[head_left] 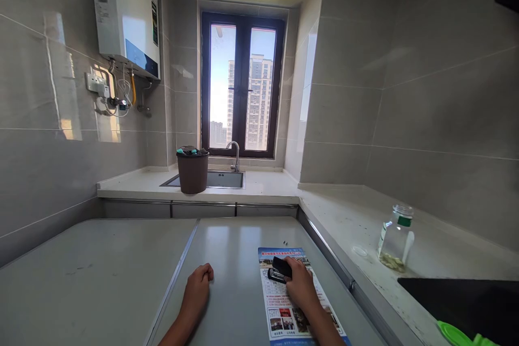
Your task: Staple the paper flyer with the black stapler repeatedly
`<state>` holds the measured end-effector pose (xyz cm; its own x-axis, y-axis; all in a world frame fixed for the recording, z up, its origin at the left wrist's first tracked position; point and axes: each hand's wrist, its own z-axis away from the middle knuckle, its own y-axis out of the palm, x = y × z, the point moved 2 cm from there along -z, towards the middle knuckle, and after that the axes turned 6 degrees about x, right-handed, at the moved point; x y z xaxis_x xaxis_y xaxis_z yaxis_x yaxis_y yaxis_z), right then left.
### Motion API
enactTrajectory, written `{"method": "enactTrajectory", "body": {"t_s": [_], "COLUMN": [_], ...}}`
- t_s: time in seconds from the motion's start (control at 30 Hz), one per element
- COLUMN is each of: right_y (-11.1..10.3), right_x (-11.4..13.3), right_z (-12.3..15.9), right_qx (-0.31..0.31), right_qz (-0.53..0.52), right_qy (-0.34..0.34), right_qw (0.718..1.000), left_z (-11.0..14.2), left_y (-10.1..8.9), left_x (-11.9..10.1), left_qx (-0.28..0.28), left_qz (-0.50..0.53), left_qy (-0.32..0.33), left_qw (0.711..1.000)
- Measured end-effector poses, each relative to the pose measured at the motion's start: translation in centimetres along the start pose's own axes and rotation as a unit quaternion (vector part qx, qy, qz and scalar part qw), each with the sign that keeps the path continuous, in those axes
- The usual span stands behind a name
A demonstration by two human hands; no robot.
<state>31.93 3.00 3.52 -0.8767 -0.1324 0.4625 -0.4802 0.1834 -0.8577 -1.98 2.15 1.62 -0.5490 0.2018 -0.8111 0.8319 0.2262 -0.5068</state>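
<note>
A printed leaflet (pixel 284 303) with a blue border and small photos lies flat on the grey table (pixel 235 259). My right hand (pixel 300 284) rests on the leaflet, its fingers closed on a small black stapler (pixel 279 269) at the upper part of the page. My left hand (pixel 198 284) lies on the bare table to the left of the leaflet, fingers curled into a loose fist with nothing in it.
A glass jar (pixel 395 238) with seeds at its bottom stands on the white counter (pixel 344 216) to the right, beside a black hob (pixel 466 303). Further back are a brown bin (pixel 192 170), a sink (pixel 225 179), a tap (pixel 235 154) and a window.
</note>
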Motion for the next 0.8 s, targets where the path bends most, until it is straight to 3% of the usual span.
{"method": "enactTrajectory", "body": {"t_s": [0.5, 0.8], "right_y": [0.00, -0.29], "right_x": [0.00, 0.11], "right_z": [-0.08, -0.01], "right_qx": [0.006, 0.003], "right_qz": [-0.003, -0.011], "right_qy": [0.000, -0.008], "right_qw": [1.000, 1.000], "left_z": [0.22, -0.01], "left_y": [-0.35, -0.11], "left_x": [-0.68, 0.12], "left_qx": [0.004, 0.010], "left_qz": [-0.002, -0.002], "left_qy": [-0.008, 0.003], "left_qw": [1.000, 1.000]}}
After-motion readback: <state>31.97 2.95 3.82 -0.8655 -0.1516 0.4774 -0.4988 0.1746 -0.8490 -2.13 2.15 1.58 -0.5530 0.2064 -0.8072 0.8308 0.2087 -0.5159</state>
